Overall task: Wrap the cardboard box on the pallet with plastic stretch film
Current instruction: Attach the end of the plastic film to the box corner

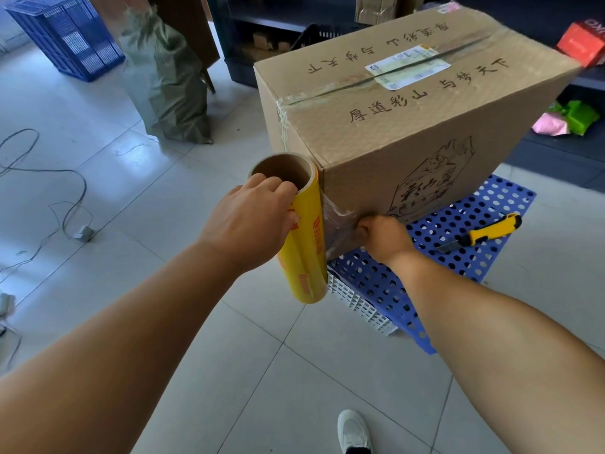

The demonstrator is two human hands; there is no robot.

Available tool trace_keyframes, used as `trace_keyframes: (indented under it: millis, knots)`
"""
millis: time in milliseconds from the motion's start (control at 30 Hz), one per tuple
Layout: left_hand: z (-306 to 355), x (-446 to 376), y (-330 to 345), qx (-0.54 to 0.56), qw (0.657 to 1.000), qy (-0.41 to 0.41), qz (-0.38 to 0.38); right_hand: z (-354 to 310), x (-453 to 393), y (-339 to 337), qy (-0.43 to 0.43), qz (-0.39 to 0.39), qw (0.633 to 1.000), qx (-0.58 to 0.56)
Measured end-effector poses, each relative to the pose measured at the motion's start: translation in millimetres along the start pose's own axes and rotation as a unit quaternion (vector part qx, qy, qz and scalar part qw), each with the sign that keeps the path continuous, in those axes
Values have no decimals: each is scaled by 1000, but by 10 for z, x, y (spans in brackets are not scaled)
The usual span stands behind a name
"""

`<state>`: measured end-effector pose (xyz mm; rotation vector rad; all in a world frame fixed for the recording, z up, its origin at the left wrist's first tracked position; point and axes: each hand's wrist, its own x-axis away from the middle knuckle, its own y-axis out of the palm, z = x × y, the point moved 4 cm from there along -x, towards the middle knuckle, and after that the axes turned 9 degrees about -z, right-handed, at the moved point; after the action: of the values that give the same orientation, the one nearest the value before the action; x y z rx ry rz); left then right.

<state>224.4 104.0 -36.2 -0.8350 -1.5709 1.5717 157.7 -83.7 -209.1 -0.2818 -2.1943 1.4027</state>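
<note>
My left hand (252, 217) grips the film roll (304, 237) at the corner of the box (409, 126) on the pallet (458, 231), my right hand (383, 237) pinches the film tail (337, 221) there, which may slip when I pull.

One big brown cardboard box (409, 126) on one blue perforated plastic pallet (458, 244). One yellow-wrapped roll of clear stretch film (304, 240) on a cardboard core, and two bare hands: left hand (252, 221), right hand (383, 237). One yellow-and-black utility knife (484, 232), one green woven sack (163, 80), one blue plastic crate (65, 34) and one white shoe (353, 430) (just the one in view).
</note>
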Motion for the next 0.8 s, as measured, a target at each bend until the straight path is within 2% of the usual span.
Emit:
trace_keyframes:
  millis: [133,200,333,500,800]
  knots:
    - [6,3,6,0,1000,-1,3,-55,51,-72,-29,43,999,-7]
    - [5,-1,6,-1,1000,1,2,-81,92,-111,-37,83,994,-64]
    - [-2,2,8,1,1000,-2,-5,-345,274,-151,-58,175,965,-187]
    - [-1,9,-6,5,1000,-5,-19,-537,390,-265,-72,287,924,-243]
    - [-46,-3,-95,-34,999,-1,-29,-319,315,-475,12,270,894,-357]
